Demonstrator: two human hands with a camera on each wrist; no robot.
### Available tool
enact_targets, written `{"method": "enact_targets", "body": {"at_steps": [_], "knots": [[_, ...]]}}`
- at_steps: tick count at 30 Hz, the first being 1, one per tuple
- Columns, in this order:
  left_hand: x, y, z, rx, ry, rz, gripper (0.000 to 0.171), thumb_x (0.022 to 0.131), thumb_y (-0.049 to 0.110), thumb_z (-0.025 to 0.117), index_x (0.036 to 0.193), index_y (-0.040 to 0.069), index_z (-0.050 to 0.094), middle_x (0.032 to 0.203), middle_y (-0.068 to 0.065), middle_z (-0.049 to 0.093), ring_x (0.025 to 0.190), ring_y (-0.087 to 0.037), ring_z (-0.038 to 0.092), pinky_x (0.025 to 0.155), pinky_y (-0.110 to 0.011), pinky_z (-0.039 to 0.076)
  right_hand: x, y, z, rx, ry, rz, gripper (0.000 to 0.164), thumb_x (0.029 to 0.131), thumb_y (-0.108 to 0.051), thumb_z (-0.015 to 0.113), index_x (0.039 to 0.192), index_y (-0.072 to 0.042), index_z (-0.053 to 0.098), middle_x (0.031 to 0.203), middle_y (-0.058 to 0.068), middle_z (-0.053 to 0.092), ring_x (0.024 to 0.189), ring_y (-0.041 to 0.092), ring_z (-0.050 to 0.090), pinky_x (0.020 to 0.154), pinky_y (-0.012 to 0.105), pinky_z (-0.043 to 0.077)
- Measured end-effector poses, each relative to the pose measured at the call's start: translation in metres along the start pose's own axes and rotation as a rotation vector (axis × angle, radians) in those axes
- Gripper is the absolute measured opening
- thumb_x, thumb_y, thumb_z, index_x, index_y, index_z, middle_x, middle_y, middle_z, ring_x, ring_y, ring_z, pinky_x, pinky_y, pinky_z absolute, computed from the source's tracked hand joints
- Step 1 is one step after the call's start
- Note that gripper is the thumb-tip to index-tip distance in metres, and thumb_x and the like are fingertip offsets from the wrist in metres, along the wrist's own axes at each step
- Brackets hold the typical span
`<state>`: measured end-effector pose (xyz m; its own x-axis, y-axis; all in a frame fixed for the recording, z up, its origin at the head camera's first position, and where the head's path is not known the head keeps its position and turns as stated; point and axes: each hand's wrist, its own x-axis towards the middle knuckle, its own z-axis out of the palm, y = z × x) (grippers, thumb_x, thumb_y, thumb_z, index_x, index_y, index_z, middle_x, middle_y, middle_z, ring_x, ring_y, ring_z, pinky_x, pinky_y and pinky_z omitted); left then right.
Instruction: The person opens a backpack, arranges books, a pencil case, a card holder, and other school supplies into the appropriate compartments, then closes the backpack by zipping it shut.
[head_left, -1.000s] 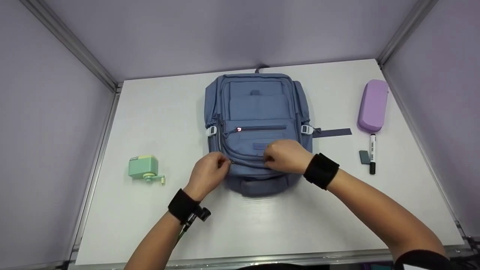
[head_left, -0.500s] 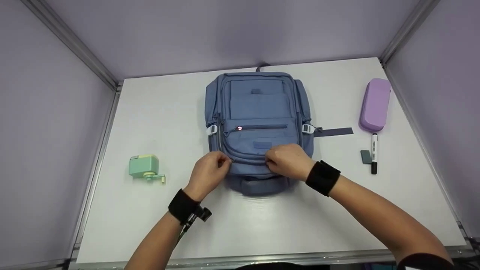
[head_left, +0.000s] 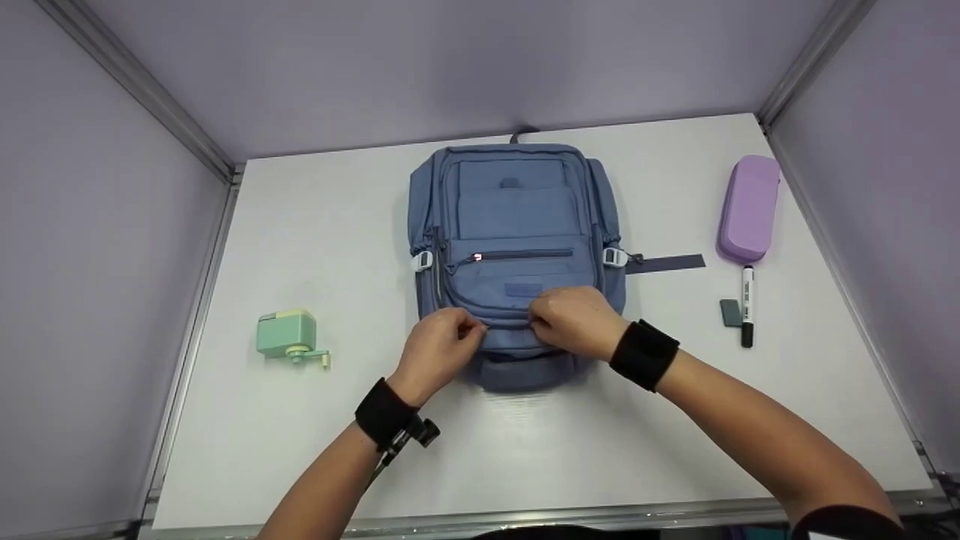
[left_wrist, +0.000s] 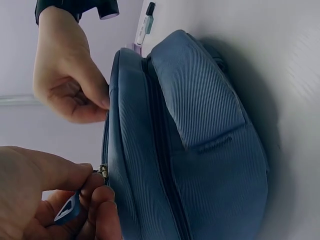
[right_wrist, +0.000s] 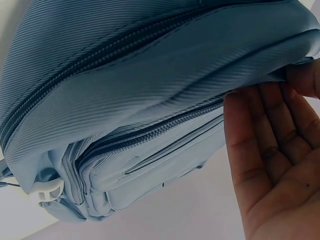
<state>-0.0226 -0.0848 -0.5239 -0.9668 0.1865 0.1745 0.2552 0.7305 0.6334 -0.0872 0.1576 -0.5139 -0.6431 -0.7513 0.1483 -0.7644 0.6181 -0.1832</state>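
A blue backpack (head_left: 517, 214) lies on its back on the white table, its front pockets facing up. My left hand (head_left: 442, 345) pinches the zipper pull at the lower front pocket. In the left wrist view the metal zipper slider (left_wrist: 103, 171) shows at the thumb and fingertips, and the blue pull tab (left_wrist: 68, 209) sticks out below the thumb. To the right along the same seam, my right hand (head_left: 574, 319) grips the pocket's fabric edge between thumb and fingers. In the right wrist view a stretch of zipper teeth (right_wrist: 150, 132) curves away from that hand.
A green pencil sharpener with a crank (head_left: 287, 335) stands left of the backpack. On the right lie a purple pencil case (head_left: 748, 208), a marker (head_left: 747, 307) and a small dark green block (head_left: 730, 313). A dark strap (head_left: 667, 264) extends from the backpack's right side.
My left hand has slid rightward along the pocket seam with the zipper pull, closer to my right hand. The right hand shifted slightly down early on, then stayed in place.
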Motion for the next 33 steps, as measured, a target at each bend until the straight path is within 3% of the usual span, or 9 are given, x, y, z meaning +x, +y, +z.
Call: {"method": "enact_targets", "body": {"at_steps": [22, 30, 33], "knots": [[0.020, 0.033, 0.028, 0.056, -0.088, 0.048, 0.013, 0.097, 0.021, 0.068, 0.094, 0.014, 0.079, 0.088, 0.002, 0.074, 0.075, -0.012, 0.066, 0.067, -0.031, 0.055, -0.001, -0.002, 0.001, 0.006, 0.031, -0.001, 0.017, 0.088, -0.009, 0.068, 0.072, -0.015, 0.065, 0.065, -0.004, 0.054, 0.055, 0.014, 0.049, 0.048, 0.037, 0.046], [0.021, 0.032, 0.030, 0.024, -0.100, 0.030, 0.012, 0.097, 0.021, 0.069, 0.093, 0.014, 0.078, 0.088, 0.003, 0.073, 0.075, -0.012, 0.064, 0.068, -0.032, 0.053, -0.002, -0.005, 0.000, 0.063, 0.012, 0.037, 0.001, 0.089, -0.016, 0.073, 0.089, -0.015, 0.073, 0.081, -0.003, 0.066, 0.068, 0.016, 0.061, 0.057, 0.038, 0.053], [0.021, 0.030, 0.030, -0.030, -0.120, 0.010, 0.012, 0.098, 0.023, 0.069, 0.096, 0.014, 0.077, 0.092, 0.003, 0.073, 0.078, -0.011, 0.065, 0.070, -0.031, 0.053, -0.002, -0.008, -0.001, 0.090, -0.003, 0.046, 0.015, 0.088, -0.026, 0.080, 0.093, -0.016, 0.070, 0.087, -0.004, 0.064, 0.071, 0.013, 0.058, 0.058, 0.034, 0.051]]}}
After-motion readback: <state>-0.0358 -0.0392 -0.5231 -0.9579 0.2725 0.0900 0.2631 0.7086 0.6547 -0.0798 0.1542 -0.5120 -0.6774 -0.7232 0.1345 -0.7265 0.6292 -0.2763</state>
